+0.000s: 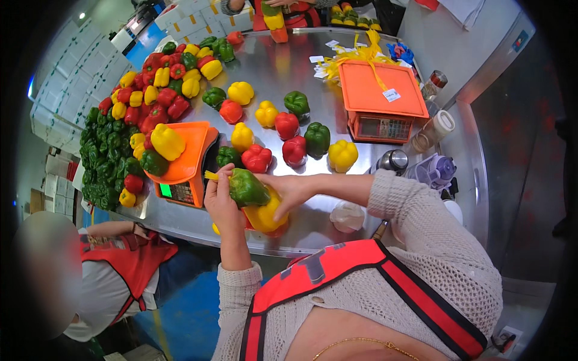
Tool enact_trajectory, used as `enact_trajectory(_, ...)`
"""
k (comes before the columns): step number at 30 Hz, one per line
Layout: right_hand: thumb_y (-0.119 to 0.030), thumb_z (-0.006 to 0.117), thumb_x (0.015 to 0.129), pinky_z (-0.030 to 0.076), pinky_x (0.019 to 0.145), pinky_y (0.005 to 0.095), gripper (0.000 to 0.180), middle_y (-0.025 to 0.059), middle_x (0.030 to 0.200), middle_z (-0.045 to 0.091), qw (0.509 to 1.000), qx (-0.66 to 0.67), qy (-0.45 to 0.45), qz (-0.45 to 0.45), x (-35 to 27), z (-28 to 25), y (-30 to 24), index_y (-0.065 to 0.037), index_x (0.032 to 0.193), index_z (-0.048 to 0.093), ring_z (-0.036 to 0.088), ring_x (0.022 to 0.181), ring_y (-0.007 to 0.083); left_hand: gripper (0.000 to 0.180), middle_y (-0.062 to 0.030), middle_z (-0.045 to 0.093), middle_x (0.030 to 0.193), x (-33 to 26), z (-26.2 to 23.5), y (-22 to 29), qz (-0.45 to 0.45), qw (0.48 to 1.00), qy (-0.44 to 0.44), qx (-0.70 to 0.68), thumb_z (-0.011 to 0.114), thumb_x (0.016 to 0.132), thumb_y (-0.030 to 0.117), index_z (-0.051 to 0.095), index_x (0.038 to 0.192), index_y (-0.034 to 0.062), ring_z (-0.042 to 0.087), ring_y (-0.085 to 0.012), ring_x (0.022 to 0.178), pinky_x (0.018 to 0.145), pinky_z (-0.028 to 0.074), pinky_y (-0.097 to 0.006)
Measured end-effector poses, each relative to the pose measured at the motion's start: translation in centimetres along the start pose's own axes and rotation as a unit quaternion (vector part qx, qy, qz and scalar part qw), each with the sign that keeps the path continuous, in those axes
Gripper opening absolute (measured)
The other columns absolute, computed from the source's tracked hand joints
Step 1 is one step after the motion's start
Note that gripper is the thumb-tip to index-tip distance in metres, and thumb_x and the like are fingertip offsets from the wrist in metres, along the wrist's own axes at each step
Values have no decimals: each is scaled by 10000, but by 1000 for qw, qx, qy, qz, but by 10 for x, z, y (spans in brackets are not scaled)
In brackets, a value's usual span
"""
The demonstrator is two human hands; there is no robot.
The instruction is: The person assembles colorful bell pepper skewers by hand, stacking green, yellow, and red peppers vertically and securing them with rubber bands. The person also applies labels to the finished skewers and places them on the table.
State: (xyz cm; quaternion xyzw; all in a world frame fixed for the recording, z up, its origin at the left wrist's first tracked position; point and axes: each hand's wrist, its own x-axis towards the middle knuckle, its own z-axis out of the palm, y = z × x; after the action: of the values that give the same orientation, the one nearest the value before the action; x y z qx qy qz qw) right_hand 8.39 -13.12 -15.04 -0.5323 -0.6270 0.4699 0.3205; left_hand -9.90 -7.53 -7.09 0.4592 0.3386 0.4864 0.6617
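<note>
In front of me at the table's near edge, a green bell pepper [248, 189] and a yellow bell pepper [263, 216] are held one against the other, with a bit of red showing beside them. My left hand [223, 206] is closed at the green pepper's end, pinching a gathered yellow strip [211, 175] that looks like netting. Curled round the far side of the yellow pepper is my right hand [288, 191], its fingers partly hidden. Just beyond my hands stand loose peppers, among them a red pepper [257, 158] and a green pepper [228, 156].
An orange scale [191, 147] with peppers on its pan stands left; another orange scale [382, 90] is back right, beside yellow netting [343, 65] with tags. Mixed peppers [156, 84] pile up far left. Bottles [433, 129] line the right edge. One person [114, 265] is at left, another across the table.
</note>
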Motion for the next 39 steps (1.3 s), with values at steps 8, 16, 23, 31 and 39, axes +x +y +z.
enact_trajectory(8, -211, 789, 814, 344, 1136, 374, 896, 109, 1446, 476, 930, 346, 38, -117, 16, -56, -28, -42, 1521, 264, 451, 1334, 210, 369, -135, 565, 1335, 53, 71, 14, 98, 994, -42, 37, 522, 1024, 110, 510, 1352, -58, 550, -206, 1222, 1068, 412, -336)
enact_trajectory(16, -433, 502, 996, 521, 968, 454, 466, 128, 1178, 683, 769, 612, 184, 1, 86, -249, 33, -58, 1261, 583, 677, 1057, 277, 218, -107, 581, 1261, 30, 56, -24, 91, 974, -135, 160, 536, 986, 27, 589, 1193, -18, 597, -185, 1094, 951, 496, -302)
enact_trajectory(23, -375, 650, 938, 562, 806, 475, 421, 99, 1090, 684, 626, 622, 463, -76, 169, -358, 202, -76, 1225, 580, 684, 974, 278, 195, -131, 636, 1176, 7, 16, -74, -37, 958, -200, 204, 499, 1033, 113, 636, 1071, -21, 639, -176, 991, 819, 554, -303)
enact_trajectory(31, -298, 704, 752, 543, 896, 452, 434, 231, 1072, 700, 780, -341, 500, 158, 60, -342, 78, -24, 1088, 686, 679, 1025, 372, 178, -101, 648, 1142, -28, -23, -68, -117, 962, -138, 206, 502, 1037, 99, 634, 1072, -16, 643, -141, 929, 826, 539, -274)
enact_trajectory(39, -247, 533, 939, 552, 797, 462, 303, 227, 1031, 711, 652, -557, 366, 362, -118, -407, 198, 6, 1015, 682, 692, 977, 356, 138, -71, 623, 1091, -38, -34, -58, -109, 966, -167, 163, 528, 996, 10, 648, 1057, -18, 600, -115, 864, 755, 506, -234)
